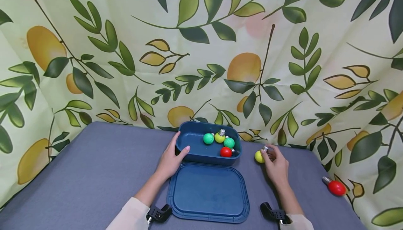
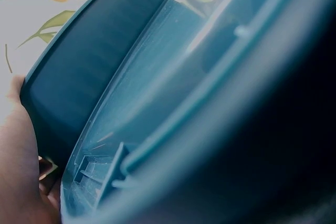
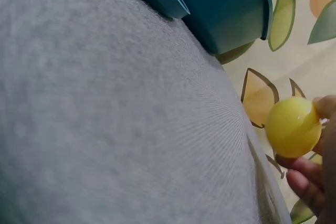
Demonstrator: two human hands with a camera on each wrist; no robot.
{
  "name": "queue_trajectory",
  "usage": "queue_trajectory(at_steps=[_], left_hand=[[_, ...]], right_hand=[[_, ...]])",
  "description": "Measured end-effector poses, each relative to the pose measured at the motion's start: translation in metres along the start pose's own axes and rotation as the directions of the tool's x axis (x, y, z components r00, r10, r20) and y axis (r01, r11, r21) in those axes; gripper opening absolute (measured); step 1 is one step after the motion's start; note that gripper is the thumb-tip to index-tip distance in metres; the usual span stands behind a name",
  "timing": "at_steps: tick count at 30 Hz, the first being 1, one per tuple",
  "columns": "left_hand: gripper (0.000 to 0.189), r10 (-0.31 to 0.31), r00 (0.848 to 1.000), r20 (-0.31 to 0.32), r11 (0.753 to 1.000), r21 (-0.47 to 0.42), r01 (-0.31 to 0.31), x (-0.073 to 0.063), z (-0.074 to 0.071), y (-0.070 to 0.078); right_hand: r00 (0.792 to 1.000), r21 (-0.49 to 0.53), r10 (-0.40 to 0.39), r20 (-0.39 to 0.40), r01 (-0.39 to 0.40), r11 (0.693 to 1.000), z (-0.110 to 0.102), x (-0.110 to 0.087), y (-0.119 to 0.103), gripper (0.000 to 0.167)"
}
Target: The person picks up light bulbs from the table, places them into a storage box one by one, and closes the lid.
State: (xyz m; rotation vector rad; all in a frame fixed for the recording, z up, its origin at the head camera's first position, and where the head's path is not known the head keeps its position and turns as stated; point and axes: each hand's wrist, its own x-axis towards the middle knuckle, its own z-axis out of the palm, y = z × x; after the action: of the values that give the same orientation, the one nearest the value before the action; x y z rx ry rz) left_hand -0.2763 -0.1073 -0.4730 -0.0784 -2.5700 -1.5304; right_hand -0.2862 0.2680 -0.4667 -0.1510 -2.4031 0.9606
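A blue plastic box [image 1: 195, 157] stands near the back of the table, with two green bulbs [image 1: 208, 138], a yellow bulb [image 1: 220, 138] and a red bulb [image 1: 225, 152] inside. My left hand [image 1: 170, 158] holds the box at its left front corner, thumb over the front rim and fingers along the side. To the right of the box, my right hand [image 1: 276, 163] pinches another yellow light bulb [image 1: 259, 157] near its silver screw base. The round yellow part [image 3: 293, 127] faces the right wrist camera, and the hand hides part of the base.
A flat blue lid [image 1: 209, 192] lies in front of the box. Far to the right, a red bulb [image 1: 337, 188] with a silver base lies near the table's edge. Leaf-and-fruit patterned cloth [image 1: 201, 55] hangs behind and at both sides of the grey table [image 1: 94, 174].
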Motion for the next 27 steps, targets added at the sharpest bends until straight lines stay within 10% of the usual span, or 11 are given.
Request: queue_trajectory(at_steps=[14,27], left_hand=[[0.075,-0.014,1.0,0.0,1.0,-0.002,0.014,0.0,0.002,0.0],[0.075,-0.016,1.0,-0.002,1.0,-0.008,0.016,0.0,0.002,0.0]], right_hand=[[0.998,0.094,0.049,0.05,-0.053,0.994,-0.011,0.004,-0.039,0.036],[0.995,0.073,-0.07,0.065,0.065,0.995,-0.001,0.011,-0.085,0.031]])
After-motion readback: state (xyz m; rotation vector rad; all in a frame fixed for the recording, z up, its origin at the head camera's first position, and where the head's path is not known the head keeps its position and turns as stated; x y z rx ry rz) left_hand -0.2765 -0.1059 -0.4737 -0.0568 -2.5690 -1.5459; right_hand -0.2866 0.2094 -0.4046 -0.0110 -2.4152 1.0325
